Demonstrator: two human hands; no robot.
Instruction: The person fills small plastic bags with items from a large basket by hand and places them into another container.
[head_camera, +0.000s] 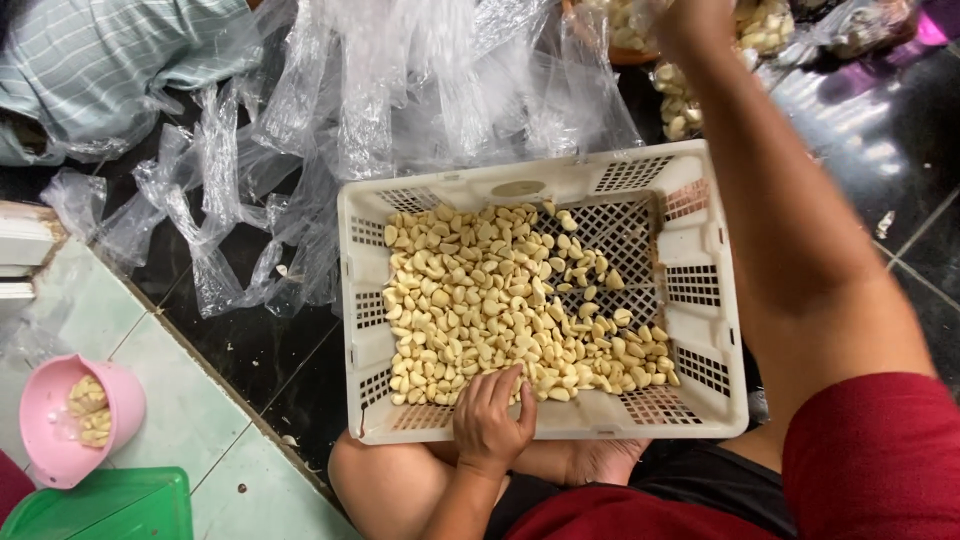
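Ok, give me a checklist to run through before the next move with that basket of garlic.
1. Left hand steadying the basket at its near rim: ok.
2. Peeled garlic cloves inside the basket, none over the rim: ok.
3. Basket level: cannot tell.
4. Right hand grip up at the bags of garlic: cannot tell, cut off by the frame.
5. Empty plastic bags clear of the basket: not ok, they touch its far side.

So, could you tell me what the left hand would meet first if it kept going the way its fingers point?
Most likely the peeled garlic cloves in the white crate; the left hand already rests on its near rim.
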